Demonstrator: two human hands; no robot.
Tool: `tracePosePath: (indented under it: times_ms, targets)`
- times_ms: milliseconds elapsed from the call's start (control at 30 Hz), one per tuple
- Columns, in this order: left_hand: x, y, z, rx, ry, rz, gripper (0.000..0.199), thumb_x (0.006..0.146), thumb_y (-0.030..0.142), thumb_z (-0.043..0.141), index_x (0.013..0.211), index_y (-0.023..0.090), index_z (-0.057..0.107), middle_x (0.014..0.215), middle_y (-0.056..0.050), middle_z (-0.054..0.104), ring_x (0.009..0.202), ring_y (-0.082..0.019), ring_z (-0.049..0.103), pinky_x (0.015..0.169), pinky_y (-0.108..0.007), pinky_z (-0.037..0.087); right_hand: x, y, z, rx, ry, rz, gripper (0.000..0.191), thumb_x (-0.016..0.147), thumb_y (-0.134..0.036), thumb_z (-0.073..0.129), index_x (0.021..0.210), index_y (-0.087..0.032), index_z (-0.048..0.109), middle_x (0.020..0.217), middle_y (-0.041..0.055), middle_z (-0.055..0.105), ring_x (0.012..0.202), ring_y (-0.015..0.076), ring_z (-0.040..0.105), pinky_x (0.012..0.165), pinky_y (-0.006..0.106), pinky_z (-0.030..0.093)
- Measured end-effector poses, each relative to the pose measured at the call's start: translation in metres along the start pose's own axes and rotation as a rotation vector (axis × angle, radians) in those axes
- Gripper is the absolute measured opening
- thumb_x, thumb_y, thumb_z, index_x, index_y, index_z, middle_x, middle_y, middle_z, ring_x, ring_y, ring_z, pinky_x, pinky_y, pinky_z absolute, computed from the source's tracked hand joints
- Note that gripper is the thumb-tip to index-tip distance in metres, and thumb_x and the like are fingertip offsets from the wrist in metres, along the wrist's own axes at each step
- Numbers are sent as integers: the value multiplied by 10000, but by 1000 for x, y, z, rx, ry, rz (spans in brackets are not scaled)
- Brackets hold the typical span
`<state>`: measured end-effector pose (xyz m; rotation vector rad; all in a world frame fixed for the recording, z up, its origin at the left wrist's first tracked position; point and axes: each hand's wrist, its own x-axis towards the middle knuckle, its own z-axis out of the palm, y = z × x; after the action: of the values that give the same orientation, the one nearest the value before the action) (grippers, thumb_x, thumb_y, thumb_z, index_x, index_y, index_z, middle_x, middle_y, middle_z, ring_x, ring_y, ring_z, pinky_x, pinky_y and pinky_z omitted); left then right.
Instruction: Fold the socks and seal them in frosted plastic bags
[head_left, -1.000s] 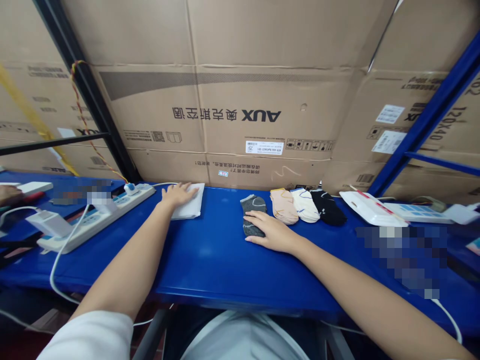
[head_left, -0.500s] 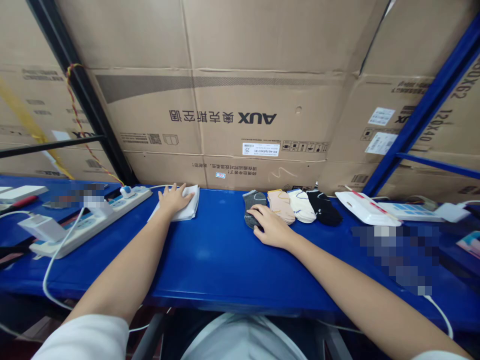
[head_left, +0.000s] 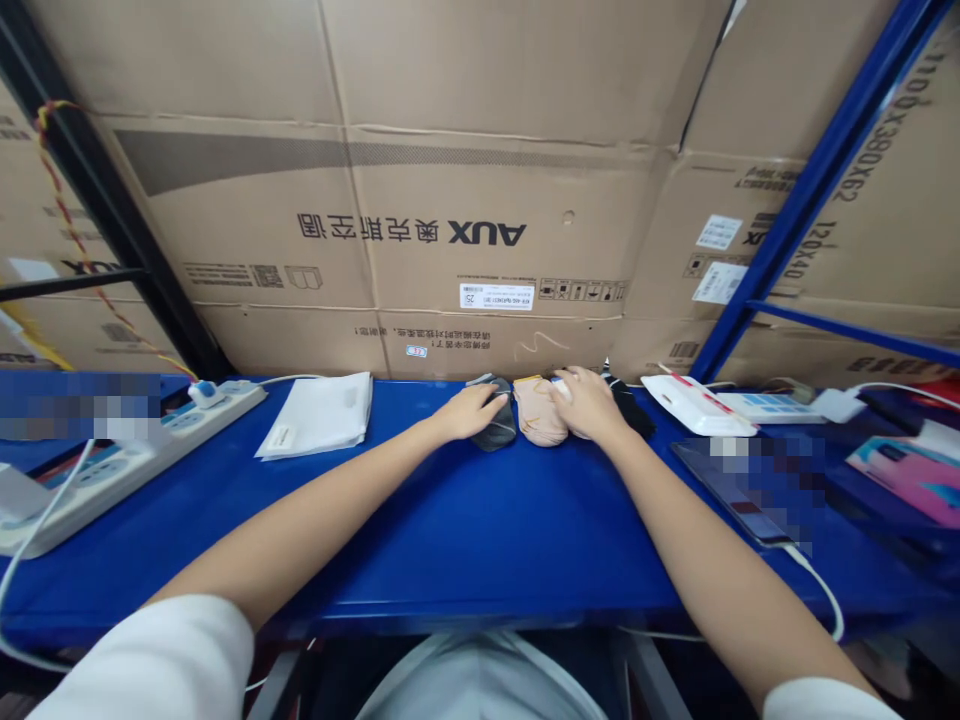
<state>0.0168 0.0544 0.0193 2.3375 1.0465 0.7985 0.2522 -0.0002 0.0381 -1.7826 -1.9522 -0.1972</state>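
Note:
Folded pairs of socks lie in a row along the back of the blue table (head_left: 450,540). My left hand (head_left: 466,412) rests on the left edge of the grey socks (head_left: 499,425), fingers stretched out rather than wrapped round them. Just right of these lie the pink socks (head_left: 541,420), with part of their surface in plain view. My right hand (head_left: 591,402) lies with fingers apart over the white socks (head_left: 562,388), which it mostly covers. Black socks (head_left: 636,408) show beyond that hand, partly hidden by it.
White flat packets or sheets (head_left: 319,415) lie left of the socks. A power strip (head_left: 150,450) with plugs and cables occupies the left side. On the right are a white tray-like item (head_left: 697,405), a phone (head_left: 731,490) on a cable and a pink box (head_left: 907,480). Cardboard (head_left: 420,180) stands behind.
My left hand has left the white packets and moved right to the grey socks. My right hand has shifted from the grey socks to the white ones. The camera view has turned slightly right.

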Motion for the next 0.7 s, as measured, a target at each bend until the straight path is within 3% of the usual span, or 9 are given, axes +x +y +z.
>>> tracePosePath:
  times_ms: [133,233,300,400,500,600,700]
  targets:
    - [28,11,28,167,-78,-178,807,892,671,333,1445,95,446,1533,-224,368,1442,-369,296,1164,-509,171,5,44,3,-144,-228,277,672,941,-564,366,1507,-203,379,1580,181,290,1447,419,243,1137,623,161]
    - [32,20,45,305,-121,-289,997,828,779,309,1548,92,249,1616,-195,126,1500,-371,46,1178,-550,-11,6,53,9,-141,-480,387,845,900,-703,313,1565,-189,220,1617,207,164,1473,447,134,1142,607,135]
    - [31,27,53,384,-161,-330,1061,805,811,278,1563,75,177,1623,-182,54,1500,-367,-23,1177,-547,-52,7,52,12,-151,-549,408,895,888,-739,270,1575,-178,156,1624,221,106,1477,453,78,1150,595,106]
    - [27,32,61,414,-170,-360,1056,821,800,237,1564,55,143,1625,-172,36,1500,-358,-48,1178,-548,-53,8,50,11,-167,-546,398,883,895,-734,254,1576,-184,144,1627,222,81,1477,453,66,1155,582,88]
    - [27,30,59,298,-65,-336,968,833,745,371,1522,69,307,1613,-182,163,1502,-362,37,1185,-542,-9,7,48,9,-171,-507,377,818,921,-683,274,1562,-176,222,1618,217,147,1467,459,139,1142,602,124]
    - [30,23,46,146,127,-302,601,938,542,379,1339,136,566,1493,-156,462,1434,-308,323,1181,-449,176,5,41,7,-184,-328,243,644,960,-535,338,1461,-142,436,1574,205,295,1432,439,262,1122,622,174]
    - [35,10,24,114,246,-337,455,993,350,286,1255,154,603,1394,-136,563,1337,-245,460,1126,-361,290,3,21,8,-66,-103,4,447,946,-360,424,1280,-119,597,1392,189,539,1296,337,478,1100,499,307]
